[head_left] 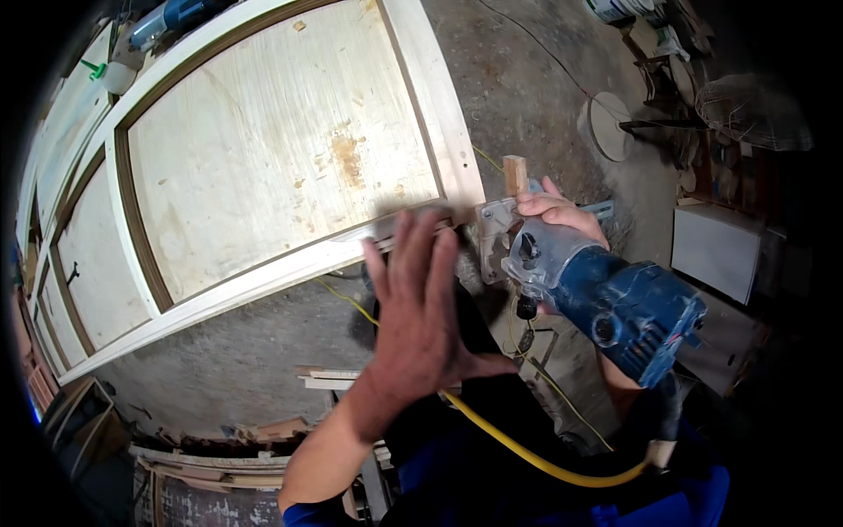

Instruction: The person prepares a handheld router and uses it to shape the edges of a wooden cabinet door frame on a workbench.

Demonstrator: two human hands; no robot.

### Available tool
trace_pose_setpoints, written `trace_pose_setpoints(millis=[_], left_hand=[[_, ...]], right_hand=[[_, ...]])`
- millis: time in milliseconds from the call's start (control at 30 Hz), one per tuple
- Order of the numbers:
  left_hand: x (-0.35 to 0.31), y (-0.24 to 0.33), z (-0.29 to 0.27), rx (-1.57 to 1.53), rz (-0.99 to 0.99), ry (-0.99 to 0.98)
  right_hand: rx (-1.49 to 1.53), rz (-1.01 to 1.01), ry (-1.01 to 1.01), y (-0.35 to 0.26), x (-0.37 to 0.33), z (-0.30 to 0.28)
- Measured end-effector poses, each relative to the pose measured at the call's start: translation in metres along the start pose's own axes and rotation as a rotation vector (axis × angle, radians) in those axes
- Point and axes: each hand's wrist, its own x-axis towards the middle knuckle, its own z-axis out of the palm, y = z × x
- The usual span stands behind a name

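Observation:
A pale wooden panelled frame (452, 105), like a door, lies across the upper left. At its near right corner hovers my left hand (413, 307), fingers spread and a little blurred; whether the fingertips touch the frame I cannot tell. My right hand (566, 213) is wrapped round the clear base housing of a blue trim router (628, 307). The router is tipped on its side, its base plate (496, 237) turned toward the frame corner. A small wood block (515, 176) stands at the plate's upper edge. The cutting bit is not visible.
A yellow cord (527, 461) hangs from the router across my lap. A caged fan (751, 110) and a white box (716, 250) stand right. A bottle with a green nozzle (114, 77) and another blue power tool (171, 22) are top left. Wood strips (219, 465) lie below.

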Motion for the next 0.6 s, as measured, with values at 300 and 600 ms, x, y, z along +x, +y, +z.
trace_pose_setpoints(millis=[300,600], left_hand=[[0.018,-0.068,0.004,0.276,0.088,-0.019],[0.021,-0.069,-0.003,0.238,0.079,-0.043]], right_hand=[[0.120,-0.024,-0.113,0.023,0.015,0.011],[0.089,-0.071,-0.027,0.033,0.014,0.026]])
